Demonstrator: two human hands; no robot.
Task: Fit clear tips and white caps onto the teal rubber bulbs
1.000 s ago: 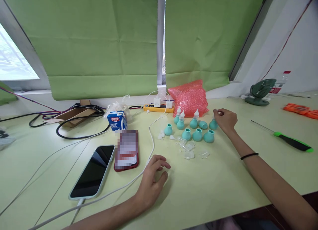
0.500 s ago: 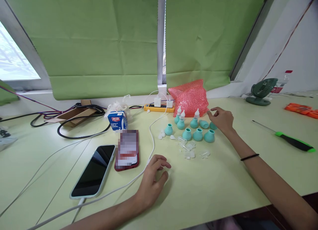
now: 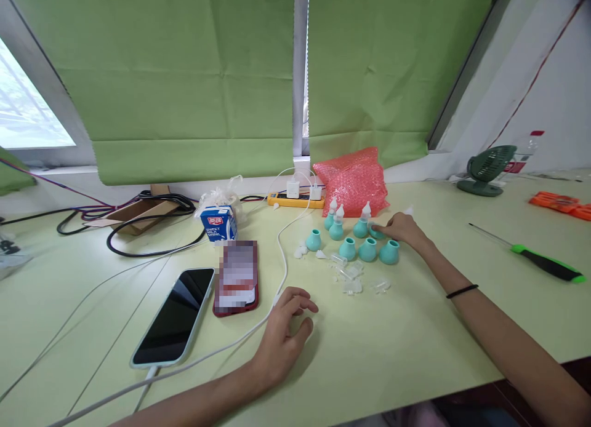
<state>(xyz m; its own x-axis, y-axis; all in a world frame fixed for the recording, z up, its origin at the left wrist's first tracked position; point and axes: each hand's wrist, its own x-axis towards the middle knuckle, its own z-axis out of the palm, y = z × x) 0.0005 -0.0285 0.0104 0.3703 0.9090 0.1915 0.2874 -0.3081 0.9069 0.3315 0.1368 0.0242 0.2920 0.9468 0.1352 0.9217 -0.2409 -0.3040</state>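
Note:
My left hand (image 3: 289,335) rests on the table beside a white cable, its fingers loosely bent and apart, holding nothing. My right hand (image 3: 404,230) reaches to the back of a group of teal rubber bulbs. Its thumb and fingertips close on a teal rubber bulb (image 3: 377,232) that lies on its side. In front, open-necked bulbs (image 3: 367,250) stand upright in a row. Behind them, 3 bulbs (image 3: 361,227) carry clear nozzles with white tips. Small clear plastic parts (image 3: 353,285) and white caps (image 3: 301,251) lie loose near the bulbs.
A pink bubble-wrap bag (image 3: 355,184) and a yellow power strip (image 3: 290,200) sit at the back. Two phones, one black-screened (image 3: 178,319) and one red-cased (image 3: 237,279), lie left. A blue milk carton (image 3: 219,224) stands behind. Right are a screwdriver (image 3: 535,258) and a green fan (image 3: 487,168).
My right hand has moved slightly left, from the table beside the bulbs onto the bulb lying on its side. A small whitish piece now shows behind that hand. My left hand stays put.

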